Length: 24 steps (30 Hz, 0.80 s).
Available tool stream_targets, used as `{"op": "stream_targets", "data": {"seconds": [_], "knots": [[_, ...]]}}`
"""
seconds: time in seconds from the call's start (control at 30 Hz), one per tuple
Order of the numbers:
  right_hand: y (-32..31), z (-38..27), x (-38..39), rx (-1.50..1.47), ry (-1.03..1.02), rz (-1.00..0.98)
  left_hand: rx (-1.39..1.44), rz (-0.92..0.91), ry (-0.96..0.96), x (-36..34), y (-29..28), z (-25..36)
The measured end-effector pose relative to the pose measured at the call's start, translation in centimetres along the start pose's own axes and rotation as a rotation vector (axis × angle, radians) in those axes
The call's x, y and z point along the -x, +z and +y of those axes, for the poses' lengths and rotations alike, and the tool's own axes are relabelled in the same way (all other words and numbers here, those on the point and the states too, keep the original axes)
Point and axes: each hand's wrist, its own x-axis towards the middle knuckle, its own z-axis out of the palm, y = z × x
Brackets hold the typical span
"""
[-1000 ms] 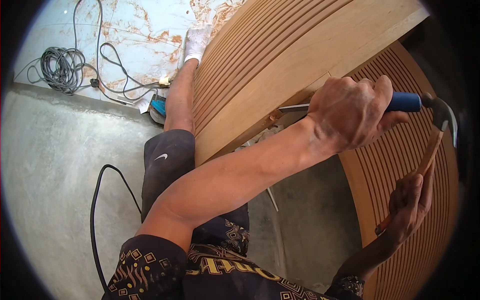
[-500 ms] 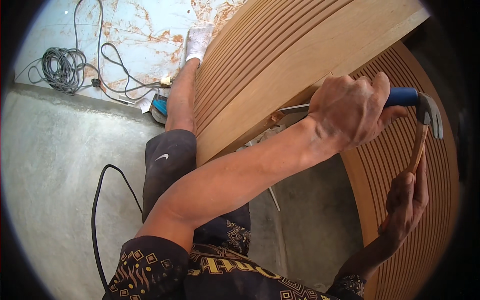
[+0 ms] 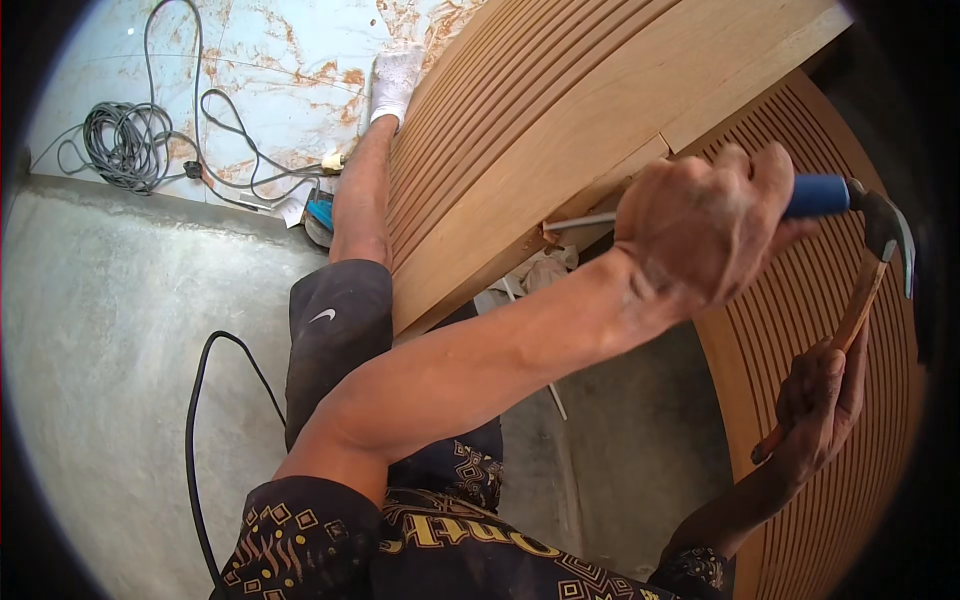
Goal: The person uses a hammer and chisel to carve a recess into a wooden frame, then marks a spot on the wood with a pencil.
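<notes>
My left hand is wrapped around a chisel whose blue handle sticks out to the right of my fist. Its metal blade points left, the tip at a rough cut in the edge of a grooved wooden panel. Small wood chips show at that cut. My right hand grips a claw hammer by its wooden handle. The hammer head is right beside the end of the chisel handle; whether they touch I cannot tell.
A second curved, grooved wooden panel stands to the right. My leg lies along the first panel. At the far left are a coiled grey cable and a blue power tool. A black cable loops over the concrete floor.
The hammer has shifted slightly right and down. The chisel has turned a little in my left hand, its blade now looking narrower and its tip slightly further left.
</notes>
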Motion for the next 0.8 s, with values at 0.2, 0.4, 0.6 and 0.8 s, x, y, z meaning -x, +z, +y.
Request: {"op": "stream_targets", "data": {"seconds": [0.2,0.4,0.6,0.8], "knots": [[0.7,-0.5,0.3,-0.078,0.071,0.081,0.219,-0.091,0.072,1.2,0.9,1.3],[-0.3,0.5,0.4,-0.067,0.018,0.108,0.143,-0.094,0.111,0.4,0.8,1.0],[-0.5,0.7,0.8,-0.058,-0.043,0.120,0.117,-0.030,0.168,0.4,1.3,0.4],[-0.9,-0.4,1.8,-0.043,-0.093,0.279,0.107,0.038,0.224,1.0,1.2,0.4]]}}
